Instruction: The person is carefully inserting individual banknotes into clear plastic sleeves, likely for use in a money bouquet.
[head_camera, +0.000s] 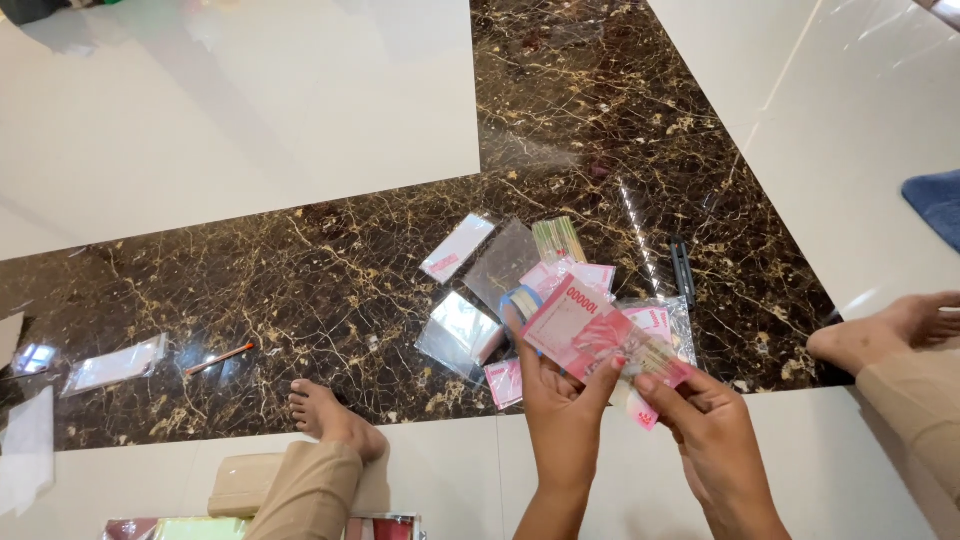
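Left hand raised, palm toward camera, fingers upright, thumb crossing inward, closed in a grip. Right hand just beside it, lower, fingers pinched leftward, thumb on top. Both forearms rise from bottom edge. Bare feet out to either side.

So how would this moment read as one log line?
left hand: holds pink banknotes | right hand: pinches notes' edge | clear sleeves: on marble floor
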